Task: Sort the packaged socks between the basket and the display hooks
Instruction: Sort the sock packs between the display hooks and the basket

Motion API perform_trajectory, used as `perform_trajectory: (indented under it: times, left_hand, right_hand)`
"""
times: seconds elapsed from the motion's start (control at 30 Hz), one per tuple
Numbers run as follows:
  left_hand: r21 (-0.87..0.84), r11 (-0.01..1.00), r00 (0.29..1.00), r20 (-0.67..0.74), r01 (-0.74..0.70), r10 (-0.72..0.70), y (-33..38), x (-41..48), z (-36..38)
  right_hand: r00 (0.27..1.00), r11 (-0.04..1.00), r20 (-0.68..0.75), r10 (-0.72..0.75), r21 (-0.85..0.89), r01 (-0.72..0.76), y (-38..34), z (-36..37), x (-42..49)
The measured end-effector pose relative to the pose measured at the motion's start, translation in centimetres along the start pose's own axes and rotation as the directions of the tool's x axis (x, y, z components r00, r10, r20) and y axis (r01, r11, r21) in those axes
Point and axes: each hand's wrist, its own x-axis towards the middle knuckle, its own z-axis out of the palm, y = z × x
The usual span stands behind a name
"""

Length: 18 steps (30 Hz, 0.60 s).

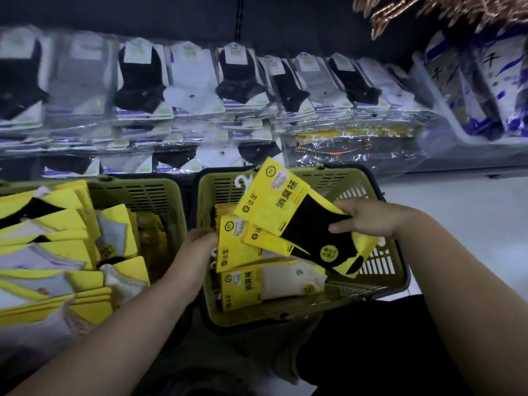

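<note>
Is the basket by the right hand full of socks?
No, the basket is partly filled: sock packs cover its left side, bare bottom shows right.

Yellow pkg (281, 207) w/ black sock; olive-green basket (380, 284); white sock pack (274, 284).

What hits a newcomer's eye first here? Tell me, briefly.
The bright yellow pack with a black sock stands out first, pinched by the right hand above the green basket. The left hand holds the edge of more yellow packs inside that basket. Behind them, a row of clear-wrapped black, grey and white socks spans the display.
</note>
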Motion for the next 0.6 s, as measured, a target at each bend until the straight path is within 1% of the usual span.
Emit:
perform_trajectory:
  times: [0.03, 0.07, 0.1, 0.13, 0.17, 0.2, 0.23, 0.27, 0.3, 0.33, 0.37, 0.4, 0.43, 0.5, 0.53, 0.6]
  left_hand:
    - [-0.13, 0.991, 0.998, 0.063, 0.034, -0.026, 0.2, -0.4, 0.0]
    - [-0.257, 0.965, 0.996, 0.08, 0.059, -0.039, 0.5, -0.6, -0.2]
    - [-0.391, 0.919, 0.997, 0.075, 0.047, -0.019, 0.6, -0.4, -0.4]
    - [-0.533, 0.844, 0.995, 0.102, 0.057, -0.003, 0.5, -0.4, -0.7]
    - [-0.675, 0.731, 0.992, 0.122, 0.102, -0.026, 0.4, -0.2, -0.9]
    - [-0.741, 0.662, 0.992, 0.126, 0.112, -0.026, 0.3, -0.1, -1.1]
    - [-0.754, 0.649, 0.991, 0.136, 0.101, 0.004, 0.1, 0.1, -1.0]
    - [-0.692, 0.715, 0.985, 0.168, 0.098, 0.027, 0.1, -0.1, -0.6]
    - [-0.591, 0.804, 0.98, 0.189, 0.068, 0.056, -0.1, -0.4, 0.0]
    - [-0.499, 0.866, 0.977, 0.203, 0.044, 0.067, -0.2, -0.4, 0.8]
    - [-0.438, 0.899, 0.982, 0.171, 0.0, 0.084, -0.2, -0.3, 1.2]
    - [-0.378, 0.925, 0.988, 0.117, -0.046, 0.097, 0.0, -0.1, 1.4]
    - [-0.304, 0.948, 0.992, 0.058, -0.092, 0.115, 0.2, 0.3, 1.5]
    - [-0.142, 0.979, 0.989, 0.001, -0.147, 0.149, 0.6, 1.0, 1.3]
    - [-0.1, 0.982, 0.987, -0.008, -0.162, 0.162, 0.8, 1.4, 1.1]
    - [-0.042, 0.985, 0.984, -0.059, -0.169, 0.166, 1.4, 2.3, 0.8]
  right_hand:
    - [1.0, 1.0, 0.008, -0.008, 0.002, 0.008, -0.2, 0.6, 0.5]
    - [1.0, 1.0, 0.017, -0.01, 0.008, 0.01, -0.6, 1.2, 1.1]
    - [1.0, 1.0, 0.02, -0.012, 0.018, 0.011, -0.8, 1.7, 1.6]
    - [1.0, 0.998, 0.022, -0.02, 0.055, 0.019, -1.2, 2.0, 2.0]
    - [0.999, 0.992, 0.031, -0.04, 0.121, 0.036, -1.5, 2.2, 2.4]
    - [0.996, 0.975, 0.055, -0.07, 0.214, 0.057, -1.9, 2.4, 2.6]
    - [0.992, 0.95, 0.083, -0.099, 0.303, 0.07, -2.2, 2.6, 2.8]
    - [0.986, 0.926, 0.111, -0.121, 0.372, 0.072, -2.6, 3.1, 3.1]
    - [0.981, 0.927, 0.137, -0.135, 0.368, 0.076, -2.9, 3.7, 3.4]
    - [0.978, 0.951, 0.153, -0.14, 0.296, 0.09, -3.5, 4.4, 3.7]
    - [0.976, 0.978, 0.158, -0.147, 0.173, 0.119, -3.9, 5.2, 4.2]
    - [0.974, 0.986, 0.155, -0.163, 0.06, 0.156, -4.3, 6.1, 4.8]
    - [0.974, 0.984, 0.141, -0.175, -0.012, 0.179, -4.4, 6.8, 5.3]
    - [0.977, 0.98, 0.102, -0.186, -0.046, 0.192, -4.4, 7.6, 6.1]
    - [0.979, 0.982, 0.103, -0.178, -0.044, 0.184, -4.3, 7.5, 6.4]
    - [0.979, 0.987, 0.173, -0.109, -0.095, 0.126, -3.4, 7.0, 7.1]
